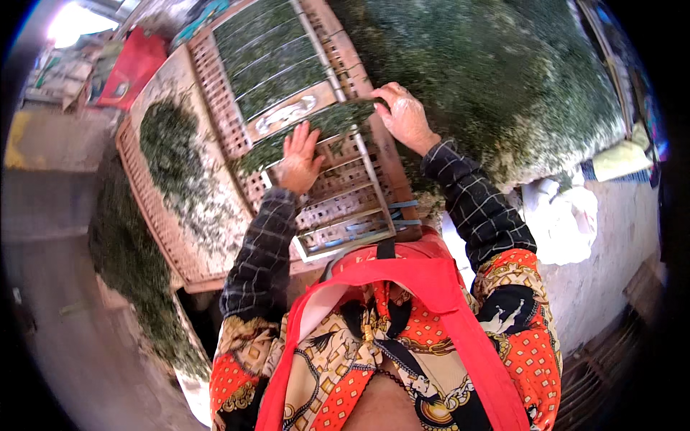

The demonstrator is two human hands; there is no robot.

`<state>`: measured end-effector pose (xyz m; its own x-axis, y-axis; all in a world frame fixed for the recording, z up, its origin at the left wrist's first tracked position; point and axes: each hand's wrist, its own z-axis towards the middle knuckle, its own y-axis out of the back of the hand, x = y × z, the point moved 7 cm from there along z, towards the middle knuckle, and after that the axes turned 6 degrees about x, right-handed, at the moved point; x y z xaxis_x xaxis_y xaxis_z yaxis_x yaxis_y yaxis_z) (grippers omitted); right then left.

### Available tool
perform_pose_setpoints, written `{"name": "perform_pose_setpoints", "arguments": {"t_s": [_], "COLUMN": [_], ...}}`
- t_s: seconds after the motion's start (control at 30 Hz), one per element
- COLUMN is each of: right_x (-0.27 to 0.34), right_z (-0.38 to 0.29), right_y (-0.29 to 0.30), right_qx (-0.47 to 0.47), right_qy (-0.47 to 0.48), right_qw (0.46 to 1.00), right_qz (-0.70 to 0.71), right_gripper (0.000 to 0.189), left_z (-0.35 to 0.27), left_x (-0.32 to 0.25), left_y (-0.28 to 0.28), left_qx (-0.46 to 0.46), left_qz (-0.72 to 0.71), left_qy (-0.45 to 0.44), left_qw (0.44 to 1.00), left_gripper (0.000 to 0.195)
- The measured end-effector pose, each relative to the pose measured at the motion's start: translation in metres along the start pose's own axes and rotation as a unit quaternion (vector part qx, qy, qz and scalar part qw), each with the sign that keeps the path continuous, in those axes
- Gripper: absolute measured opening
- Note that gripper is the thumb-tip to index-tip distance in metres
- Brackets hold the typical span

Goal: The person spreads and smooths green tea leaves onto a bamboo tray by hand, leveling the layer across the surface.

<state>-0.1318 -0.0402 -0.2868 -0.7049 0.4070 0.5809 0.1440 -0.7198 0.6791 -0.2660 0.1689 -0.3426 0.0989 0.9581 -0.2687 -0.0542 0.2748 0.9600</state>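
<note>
A rectangular slatted frame (366, 161) lies lengthwise before me on perforated plastic crates. Its far part is filled with dark green leafy material (275, 48), with thin bars across it. A pale board (291, 110) with a whitish smear lies across the frame. Just nearer, a strip of green material (337, 119) crosses the frame. My left hand (299, 156) rests at this strip's near edge, fingers spread. My right hand (401, 113) is at the strip's right end, thumb and forefinger close together around its edge; whether they pinch any of it is unclear. The frame's near part shows bare slats.
A large heap of green material (485, 81) lies at the right. On the left, a smaller pile (172, 145) sits on a pale surface beside a crate edge (156, 237). A red bag (135, 64) is at the upper left, and white bags (563, 221) are at the right.
</note>
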Motion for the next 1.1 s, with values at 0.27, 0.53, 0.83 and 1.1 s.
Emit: {"name": "perform_pose_setpoints", "arguments": {"t_s": [0.27, 0.53, 0.83, 1.1], "right_x": [-0.132, -0.236, -0.297, -0.335], "right_z": [-0.125, -0.178, -0.117, -0.154], "right_y": [0.118, 0.122, 0.206, 0.283], "right_qx": [-0.166, 0.075, -0.011, -0.266], "right_qy": [-0.223, -0.268, -0.232, -0.372], "right_qw": [0.960, 0.941, 0.926, 0.858], "right_qz": [-0.033, -0.194, -0.297, -0.233], "right_gripper": [0.026, 0.013, 0.036, 0.041], "left_z": [0.002, 0.007, 0.008, 0.010], "left_x": [-0.005, -0.004, -0.008, -0.010], "left_y": [-0.002, -0.005, 0.000, -0.004], "left_qx": [0.027, 0.061, 0.081, 0.084], "left_qz": [0.009, 0.026, 0.049, 0.052], "left_qy": [0.018, 0.026, 0.039, 0.054], "left_qw": [0.999, 0.997, 0.995, 0.994], "left_gripper": [0.058, 0.067, 0.069, 0.067]}}
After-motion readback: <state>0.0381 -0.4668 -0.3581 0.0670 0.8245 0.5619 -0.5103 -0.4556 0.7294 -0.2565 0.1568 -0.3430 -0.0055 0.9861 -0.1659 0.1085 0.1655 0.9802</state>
